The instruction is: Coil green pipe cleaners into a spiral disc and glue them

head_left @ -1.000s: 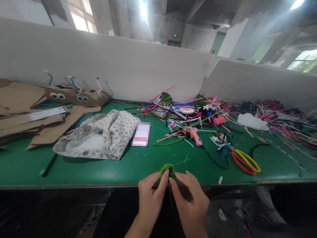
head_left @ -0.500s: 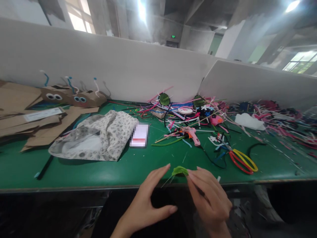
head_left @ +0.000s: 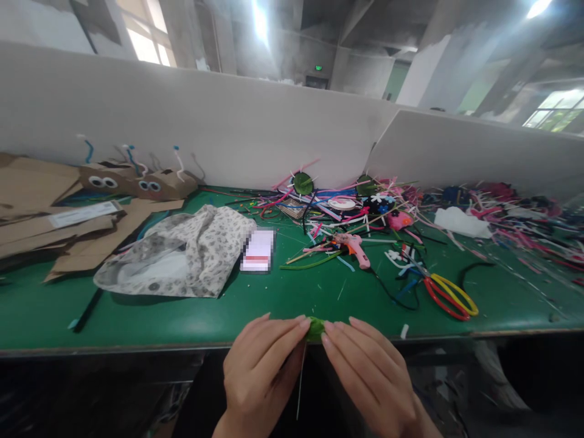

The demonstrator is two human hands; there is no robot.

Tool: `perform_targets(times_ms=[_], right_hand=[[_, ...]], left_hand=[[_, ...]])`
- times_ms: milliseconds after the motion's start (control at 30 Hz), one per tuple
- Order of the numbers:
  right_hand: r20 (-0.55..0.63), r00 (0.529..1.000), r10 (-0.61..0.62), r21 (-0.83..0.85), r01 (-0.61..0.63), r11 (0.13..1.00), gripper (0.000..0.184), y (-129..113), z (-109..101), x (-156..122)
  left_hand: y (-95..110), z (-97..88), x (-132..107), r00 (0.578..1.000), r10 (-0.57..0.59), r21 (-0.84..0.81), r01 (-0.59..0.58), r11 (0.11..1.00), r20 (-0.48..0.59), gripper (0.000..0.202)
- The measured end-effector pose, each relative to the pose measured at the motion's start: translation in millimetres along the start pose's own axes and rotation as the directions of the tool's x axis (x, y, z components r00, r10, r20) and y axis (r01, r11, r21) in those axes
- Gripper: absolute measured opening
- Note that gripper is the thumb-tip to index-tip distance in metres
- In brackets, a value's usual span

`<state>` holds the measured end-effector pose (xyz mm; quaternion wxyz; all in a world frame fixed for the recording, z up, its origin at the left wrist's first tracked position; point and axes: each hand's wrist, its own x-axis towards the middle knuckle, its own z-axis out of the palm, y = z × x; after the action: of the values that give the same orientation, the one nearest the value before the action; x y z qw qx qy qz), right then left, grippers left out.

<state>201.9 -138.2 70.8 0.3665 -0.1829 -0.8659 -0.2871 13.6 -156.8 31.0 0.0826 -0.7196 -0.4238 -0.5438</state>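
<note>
Here, your left hand [head_left: 262, 365] and right hand [head_left: 370, 371] are pinching opposite ends of the green piece [head_left: 316, 330] at lower centre of the frame, probably steadying something so small.

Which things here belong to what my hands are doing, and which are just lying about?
Likely in the job:
green piece, pinched by left hand and right hand
thin pale strand hanging below it
perhaps pink glue gun and red-and-yellow scissors, both untouched

Seemingly just lying about:
patterned cloth
loose cardboard pieces
two cardboard shapes with eyes
</note>
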Motion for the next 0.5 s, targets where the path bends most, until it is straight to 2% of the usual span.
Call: perform_targets(times_ms=[167, 333, 500], right_hand=[[-0.023, 0.999, 0.032, -0.019, -0.033, 0.999, 0.034, 0, 5, -2], [-0.047, 0.996, 0.074, -0.010, -0.075, 0.997, 0.026, 4, 8, -2], [-0.138, 0.981, 0.135, -0.115, -0.151, 0.982, 0.015, -3, 11, -5]], left_hand=[[-1, -1.7, 0, 0.997, 0.081, 0.102, -0.081, 0.991, 0.000, 0.034], [-3, -6.5, -2, 0.987, 0.145, 0.145, -0.153, 0.978, 0.066, 0.032], [-2, -4.3, -1, 0.993, 0.110, 0.111, -0.113, 0.987, 0.035, 0.032]])
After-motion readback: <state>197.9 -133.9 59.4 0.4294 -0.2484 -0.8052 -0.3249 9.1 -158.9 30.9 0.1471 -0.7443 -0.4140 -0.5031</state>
